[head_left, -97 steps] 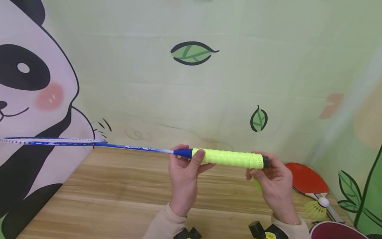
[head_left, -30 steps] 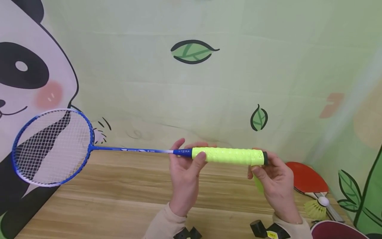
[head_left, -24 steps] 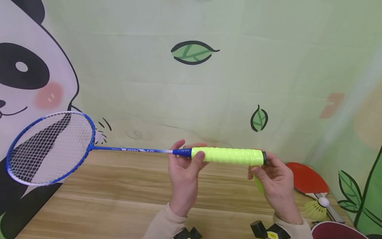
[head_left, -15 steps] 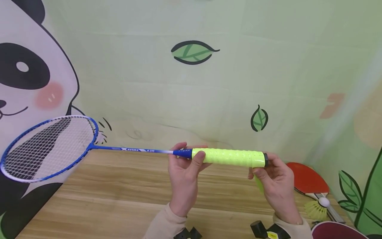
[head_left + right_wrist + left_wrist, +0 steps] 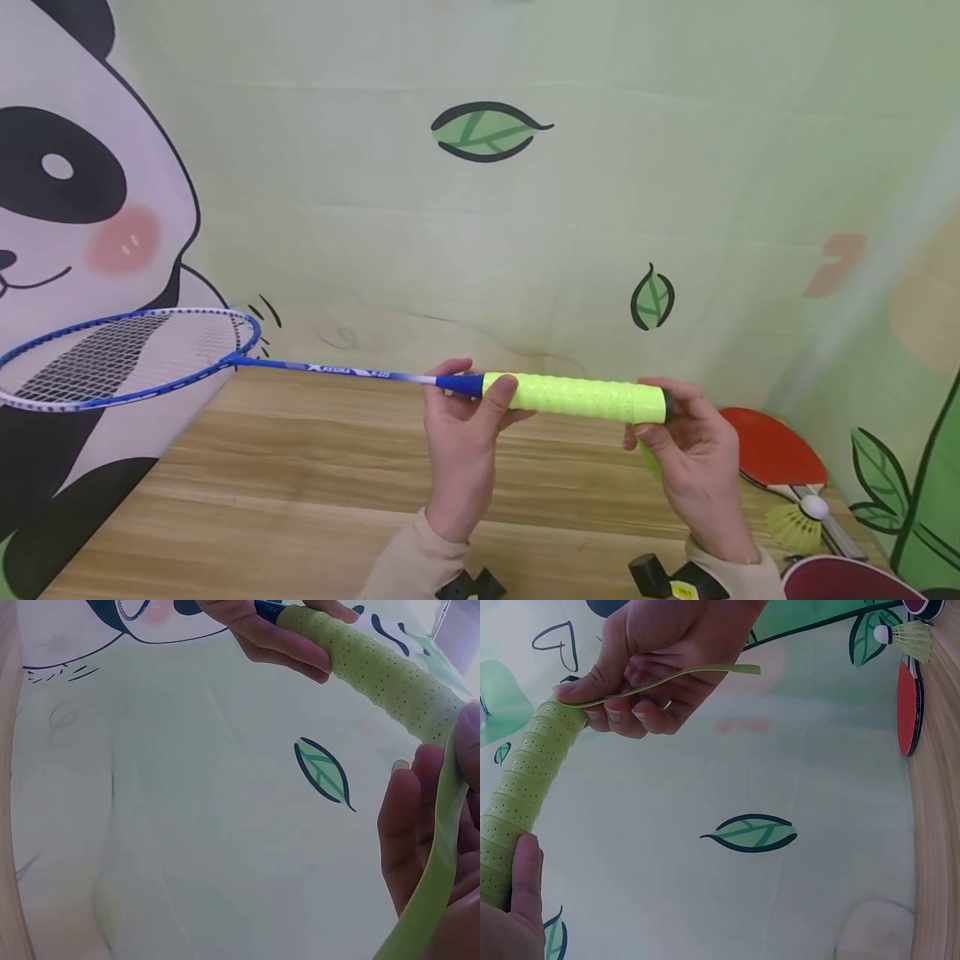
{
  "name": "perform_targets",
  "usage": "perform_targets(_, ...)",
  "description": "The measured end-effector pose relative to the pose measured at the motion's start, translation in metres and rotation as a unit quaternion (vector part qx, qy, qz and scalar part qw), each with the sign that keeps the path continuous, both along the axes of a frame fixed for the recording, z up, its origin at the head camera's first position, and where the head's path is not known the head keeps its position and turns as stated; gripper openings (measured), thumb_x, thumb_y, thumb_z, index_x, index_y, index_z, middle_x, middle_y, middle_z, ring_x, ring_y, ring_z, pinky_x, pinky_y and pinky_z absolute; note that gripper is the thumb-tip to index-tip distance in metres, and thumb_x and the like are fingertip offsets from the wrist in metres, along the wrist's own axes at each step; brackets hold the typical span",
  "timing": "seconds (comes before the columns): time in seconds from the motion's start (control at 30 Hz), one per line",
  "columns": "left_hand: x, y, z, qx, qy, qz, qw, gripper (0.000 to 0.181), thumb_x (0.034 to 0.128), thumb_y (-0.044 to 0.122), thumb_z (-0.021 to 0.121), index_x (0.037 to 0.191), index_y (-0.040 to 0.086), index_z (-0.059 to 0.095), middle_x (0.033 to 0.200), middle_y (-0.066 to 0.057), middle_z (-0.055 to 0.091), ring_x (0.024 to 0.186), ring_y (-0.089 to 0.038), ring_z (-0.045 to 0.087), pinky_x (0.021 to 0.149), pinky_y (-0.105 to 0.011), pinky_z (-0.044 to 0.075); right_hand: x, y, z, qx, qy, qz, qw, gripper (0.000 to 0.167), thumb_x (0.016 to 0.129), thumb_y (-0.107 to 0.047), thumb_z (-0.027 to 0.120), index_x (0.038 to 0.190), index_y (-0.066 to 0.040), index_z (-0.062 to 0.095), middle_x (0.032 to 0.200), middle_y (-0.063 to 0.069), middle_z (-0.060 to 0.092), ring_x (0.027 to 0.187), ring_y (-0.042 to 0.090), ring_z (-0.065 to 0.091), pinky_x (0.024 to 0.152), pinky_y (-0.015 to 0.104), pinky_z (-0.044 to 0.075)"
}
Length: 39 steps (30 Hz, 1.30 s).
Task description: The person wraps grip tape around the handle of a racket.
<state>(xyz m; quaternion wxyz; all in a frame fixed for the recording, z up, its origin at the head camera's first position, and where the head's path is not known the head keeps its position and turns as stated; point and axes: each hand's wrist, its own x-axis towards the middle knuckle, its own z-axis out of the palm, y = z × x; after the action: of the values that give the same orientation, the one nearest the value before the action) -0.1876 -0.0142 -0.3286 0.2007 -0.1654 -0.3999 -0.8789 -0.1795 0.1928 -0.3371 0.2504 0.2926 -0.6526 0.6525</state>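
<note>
A blue and white badminton racket (image 5: 348, 371) is held level above the table, its strung head at the left in the head view. Yellow-green perforated grip tape (image 5: 577, 396) wraps its handle in overlapping turns. My left hand (image 5: 465, 450) grips the handle near the blue cone, thumb lying on the tape. At the black butt end, my right hand (image 5: 697, 467) pinches the tape between thumb and fingers. A loose tail of tape (image 5: 720, 669) trails from that hand in the left wrist view. The right wrist view shows the tape's strip (image 5: 442, 847) hanging down across the palm.
On the wooden table (image 5: 300, 508) at the right lie a red table tennis bat (image 5: 772, 446) and a yellow shuttlecock (image 5: 797, 525). A dark red round container (image 5: 847, 579) shows at the bottom right. Behind hangs a green panda-print backdrop (image 5: 360, 167).
The racket has turned about its long axis: its head was nearly edge-on first, then face-on a second ago, and now tilts back towards flat. Both hands keep nearly the same places.
</note>
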Motion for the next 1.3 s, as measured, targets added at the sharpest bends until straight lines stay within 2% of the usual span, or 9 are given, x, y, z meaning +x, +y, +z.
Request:
perform_targets(0.13, -0.0007, -0.0007, -0.0008, 0.005, 0.008, -0.016, 0.9998, 0.045, 0.0903, 0.002, 0.068, 0.119, 0.007, 0.034, 0.097, -0.010, 0.058, 0.083, -0.019, 0.065, 0.077, -0.040, 0.059, 0.0010, -0.0004, 0.0005, -0.009, -0.002, 0.004, 1.0000, 0.035, 0.090, 0.010, 0.060, 0.121, 0.018, 0.048, 0.097, 0.007, 0.067, 0.068, 0.016, 0.060, 0.064, 0.024, 0.055)
perform_targets(0.3, 0.0001, -0.0022, -0.0010, 0.022, 0.075, -0.073, 0.9943, 0.044, 0.0935, -0.007, 0.054, 0.127, 0.010, 0.030, 0.114, -0.020, 0.063, 0.108, -0.033, 0.062, 0.095, -0.039, 0.051, 0.0021, -0.0013, 0.0012, -0.016, -0.031, -0.017, 0.9992, 0.032, 0.091, 0.011, 0.059, 0.121, 0.014, 0.050, 0.095, 0.006, 0.066, 0.066, 0.018, 0.059, 0.064, 0.025, 0.054)
perform_targets(0.37, 0.0004, -0.0027, -0.0001, 0.025, 0.096, -0.089, 0.9910, 0.046, 0.0939, -0.009, 0.050, 0.129, 0.012, 0.029, 0.117, -0.022, 0.062, 0.112, -0.036, 0.061, 0.099, -0.041, 0.048, 0.0016, -0.0008, 0.0017, -0.016, -0.033, -0.018, 0.9991, 0.033, 0.091, 0.011, 0.058, 0.122, 0.014, 0.050, 0.095, 0.006, 0.066, 0.066, 0.018, 0.059, 0.064, 0.025, 0.054)
perform_targets(0.43, 0.0006, -0.0030, 0.0002, 0.023, 0.104, -0.093, 0.9900, 0.044, 0.0952, -0.010, 0.049, 0.129, 0.012, 0.029, 0.117, -0.022, 0.062, 0.111, -0.036, 0.062, 0.098, -0.045, 0.049, 0.0009, -0.0001, 0.0021, -0.015, -0.029, -0.013, 0.9994, 0.034, 0.091, 0.012, 0.057, 0.124, 0.015, 0.049, 0.096, 0.007, 0.066, 0.066, 0.018, 0.058, 0.063, 0.025, 0.054)
perform_targets(0.57, 0.0008, -0.0028, -0.0001, 0.014, 0.103, -0.080, 0.9914, 0.038, 0.0971, -0.008, 0.048, 0.125, 0.010, 0.030, 0.114, -0.022, 0.062, 0.106, -0.035, 0.065, 0.095, -0.049, 0.050, 0.0001, 0.0017, 0.0025, 0.000, -0.025, -0.009, 0.9996, 0.038, 0.091, 0.013, 0.056, 0.128, 0.013, 0.047, 0.099, 0.006, 0.064, 0.066, 0.018, 0.057, 0.062, 0.024, 0.054)
perform_targets(0.7, 0.0009, -0.0024, -0.0010, 0.008, 0.095, -0.061, 0.9936, 0.034, 0.0971, -0.006, 0.051, 0.121, 0.009, 0.032, 0.111, -0.019, 0.065, 0.102, -0.033, 0.067, 0.091, -0.047, 0.052, -0.0004, 0.0027, 0.0015, 0.008, -0.017, -0.011, 0.9998, 0.038, 0.091, 0.014, 0.057, 0.128, 0.012, 0.048, 0.100, 0.005, 0.064, 0.066, 0.018, 0.057, 0.060, 0.024, 0.054)
perform_targets(0.87, 0.0012, -0.0020, -0.0011, 0.003, 0.072, -0.040, 0.9966, 0.031, 0.0962, -0.001, 0.057, 0.116, 0.009, 0.035, 0.105, -0.013, 0.068, 0.095, -0.025, 0.069, 0.086, -0.042, 0.056, -0.0034, 0.0026, -0.0005, -0.008, 0.023, 0.004, 0.9997, 0.039, 0.090, 0.015, 0.056, 0.128, 0.014, 0.048, 0.098, 0.007, 0.064, 0.065, 0.016, 0.058, 0.060, 0.022, 0.053)
perform_targets(1.07, -0.0001, -0.0013, -0.0022, -0.009, 0.047, -0.015, 0.9988, 0.031, 0.0945, 0.002, 0.061, 0.113, 0.008, 0.037, 0.101, -0.014, 0.069, 0.091, -0.023, 0.068, 0.081, -0.044, 0.058, -0.0067, 0.0016, -0.0024, -0.028, 0.056, 0.021, 0.9978, 0.043, 0.090, 0.018, 0.054, 0.132, 0.015, 0.045, 0.101, 0.010, 0.063, 0.066, 0.016, 0.058, 0.058, 0.020, 0.052)
perform_targets(1.3, -0.0018, -0.0001, -0.0020, 0.004, 0.039, -0.008, 0.9992, 0.034, 0.0930, 0.000, 0.063, 0.114, 0.006, 0.037, 0.092, -0.008, 0.064, 0.082, -0.021, 0.067, 0.072, -0.047, 0.059, -0.0012, -0.0004, 0.0013, 0.003, 0.018, -0.017, 0.9997, 0.039, 0.091, 0.015, 0.054, 0.130, 0.013, 0.049, 0.099, 0.007, 0.064, 0.065, 0.016, 0.058, 0.057, 0.022, 0.053)
